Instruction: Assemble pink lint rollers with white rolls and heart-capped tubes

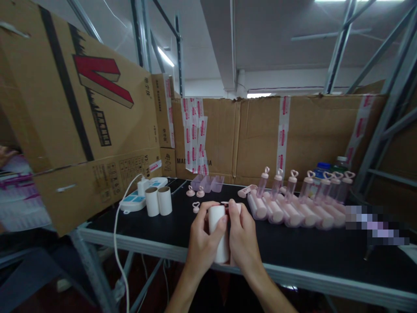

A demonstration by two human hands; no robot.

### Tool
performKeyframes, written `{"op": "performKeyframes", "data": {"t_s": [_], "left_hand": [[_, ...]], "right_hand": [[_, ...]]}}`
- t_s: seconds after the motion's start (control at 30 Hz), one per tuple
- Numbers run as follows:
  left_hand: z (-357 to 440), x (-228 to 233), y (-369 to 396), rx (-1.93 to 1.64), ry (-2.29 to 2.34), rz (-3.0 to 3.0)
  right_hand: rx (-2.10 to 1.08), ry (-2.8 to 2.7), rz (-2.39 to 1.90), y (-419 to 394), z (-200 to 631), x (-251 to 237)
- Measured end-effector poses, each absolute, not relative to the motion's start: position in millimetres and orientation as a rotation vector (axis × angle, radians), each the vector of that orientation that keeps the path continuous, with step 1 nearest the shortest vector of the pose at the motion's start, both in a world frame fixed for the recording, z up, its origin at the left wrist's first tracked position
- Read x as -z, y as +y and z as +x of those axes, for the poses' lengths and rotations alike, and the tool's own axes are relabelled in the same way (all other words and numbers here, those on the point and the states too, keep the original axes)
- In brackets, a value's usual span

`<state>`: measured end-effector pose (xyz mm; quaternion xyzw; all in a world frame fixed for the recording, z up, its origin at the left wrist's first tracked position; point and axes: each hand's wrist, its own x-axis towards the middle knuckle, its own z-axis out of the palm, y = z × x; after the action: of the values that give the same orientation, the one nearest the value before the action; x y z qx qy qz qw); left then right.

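Fingers (pixel 224 219) around one roll (pixel 219 234) (two spare (pixel 158 201))

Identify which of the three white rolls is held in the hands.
The white roll at the table's front edge; both hands grip it, while the other two rolls stand untouched.

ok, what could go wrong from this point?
Both hands, left hand and right hand, hold the white roll at the table edge; a slip could drop it to the floor. The two upright rolls by the power strip could topple if bumped.
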<state>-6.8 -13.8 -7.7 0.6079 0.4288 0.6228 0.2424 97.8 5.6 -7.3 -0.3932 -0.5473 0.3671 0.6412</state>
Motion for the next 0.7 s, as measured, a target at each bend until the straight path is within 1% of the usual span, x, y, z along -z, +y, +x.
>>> {"op": "performKeyframes", "data": {"t_s": [0.27, 0.5, 0.7], "left_hand": [[-5, 5, -17, -1.648, 1.191, 1.722], [-3, 9, -15, -1.668, 1.219, 1.718], [-12, 17, -8, -1.57, 1.253, 1.759]], "right_hand": [[-0.85, -1.27, -0.898, 5, 98, 9], [-0.791, -1.335, -0.854, 1, 103, 5], [-0.789, -1.414, -0.8, -5, 103, 1]]}}
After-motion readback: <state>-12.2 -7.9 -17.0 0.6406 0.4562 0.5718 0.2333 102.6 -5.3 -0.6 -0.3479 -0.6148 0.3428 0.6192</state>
